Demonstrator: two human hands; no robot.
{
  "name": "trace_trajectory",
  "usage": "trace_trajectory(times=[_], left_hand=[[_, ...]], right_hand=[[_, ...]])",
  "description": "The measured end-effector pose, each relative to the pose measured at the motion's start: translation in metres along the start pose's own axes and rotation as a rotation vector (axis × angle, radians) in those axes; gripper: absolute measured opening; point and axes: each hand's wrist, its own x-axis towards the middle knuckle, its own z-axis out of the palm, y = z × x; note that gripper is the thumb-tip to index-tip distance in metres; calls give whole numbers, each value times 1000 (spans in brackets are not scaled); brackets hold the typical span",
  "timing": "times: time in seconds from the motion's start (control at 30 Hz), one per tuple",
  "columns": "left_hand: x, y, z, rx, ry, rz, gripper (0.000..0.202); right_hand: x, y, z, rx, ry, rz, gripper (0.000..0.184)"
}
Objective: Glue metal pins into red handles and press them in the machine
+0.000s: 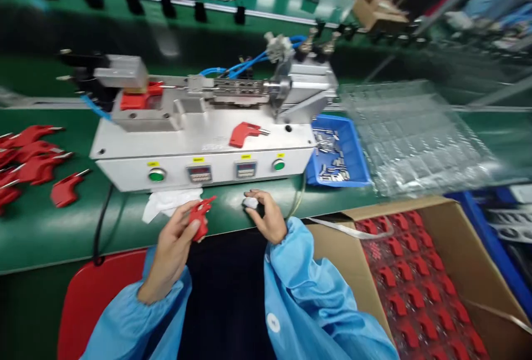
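My left hand [177, 241] is closed around a red pistol-shaped plastic part [200, 219], held upright just in front of the bench edge. To its right, my right hand [268, 217] curls its fingers and thumb about a small pale object [250, 202], too blurred to name. Ahead of both hands stands a metal bench machine [208, 138] with green buttons and small displays. A similar red part with a metal pin [245, 134] lies on its top plate. Another red piece [135, 99] sits in the fixture at the machine's left end, under a metal block.
Several red parts with pins [37, 163] lie at the left. A white cloth [170, 202] touches the machine's front. At right are a blue bin [361, 169] of small metal pieces, clear plastic trays [419, 133] and a cardboard box [349, 255] packed with red parts.
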Motion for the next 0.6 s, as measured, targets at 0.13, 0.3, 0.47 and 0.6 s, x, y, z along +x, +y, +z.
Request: trace_trajectory(times=[0.13, 0.3, 0.47, 0.6], left_hand=[[-3, 4, -24, 10, 90, -52, 69], [1, 14, -34, 19, 93, -83, 68], [7, 21, -24, 63, 27, -71, 74], [1, 19, -41, 75, 61, -46, 72]], right_hand=[[-2, -11, -62, -230, 33, -112, 33], [46, -3, -178, -715, 143, 345, 25], [109, 29, -214, -846, -30, 651, 11], [113, 14, -215, -783, -52, 554, 22]])
